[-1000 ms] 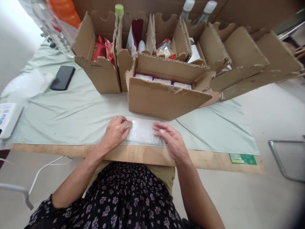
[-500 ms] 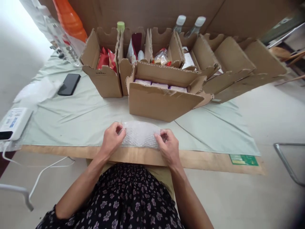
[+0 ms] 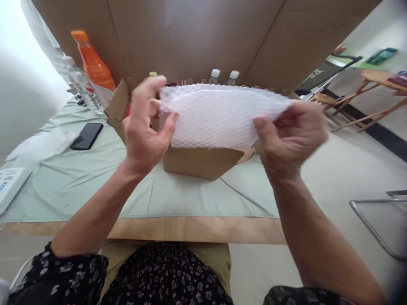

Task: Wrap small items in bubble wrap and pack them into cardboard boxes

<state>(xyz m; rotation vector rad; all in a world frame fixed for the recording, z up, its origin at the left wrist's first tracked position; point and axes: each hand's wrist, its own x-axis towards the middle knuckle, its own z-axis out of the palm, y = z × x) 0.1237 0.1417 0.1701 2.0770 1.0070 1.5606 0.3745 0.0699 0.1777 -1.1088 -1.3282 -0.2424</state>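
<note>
A white sheet of bubble wrap [image 3: 216,114] is stretched between my two hands, raised well above the table. My left hand [image 3: 146,123] pinches its left end between thumb and fingers. At the other end my right hand [image 3: 289,135] grips the sheet, the thumb on the near face and the fingers partly hidden behind; it is slightly blurred. Behind and below the wrap stands a cardboard box [image 3: 200,163], its front panel showing while its inside is covered by the sheet.
A black phone [image 3: 87,136], a crumpled clear plastic bag [image 3: 41,142] and a white device [image 3: 12,186] lie at the left on the green cloth [image 3: 178,199]. An orange bottle [image 3: 95,63] stands behind them. Two white-capped bottles [image 3: 233,76] rise at the back against a cardboard panel [image 3: 190,38].
Both hands have lifted the bubble wrap from the table's front edge up in front of the boxes, and they are farther apart. The view has tilted upward.
</note>
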